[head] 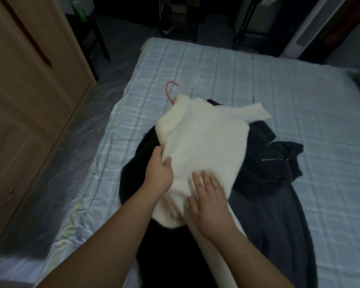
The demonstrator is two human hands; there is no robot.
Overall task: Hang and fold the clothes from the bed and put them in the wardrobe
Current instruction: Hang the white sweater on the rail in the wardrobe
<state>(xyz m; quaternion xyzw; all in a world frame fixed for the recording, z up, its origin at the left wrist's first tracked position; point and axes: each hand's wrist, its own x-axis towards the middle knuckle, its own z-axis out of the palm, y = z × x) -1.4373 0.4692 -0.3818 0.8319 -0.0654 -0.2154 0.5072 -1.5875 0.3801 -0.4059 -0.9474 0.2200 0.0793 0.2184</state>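
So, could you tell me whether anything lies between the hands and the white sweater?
No, nothing visible does. The left hand grips the edge of the white sweater, and the right hand lies flat on it. The sweater rests on dark clothes.

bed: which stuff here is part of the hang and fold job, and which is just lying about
Part of the job:
white sweater
red hanger
dark clothes
wardrobe
bed

Just lying about:
green bottle
dark chair
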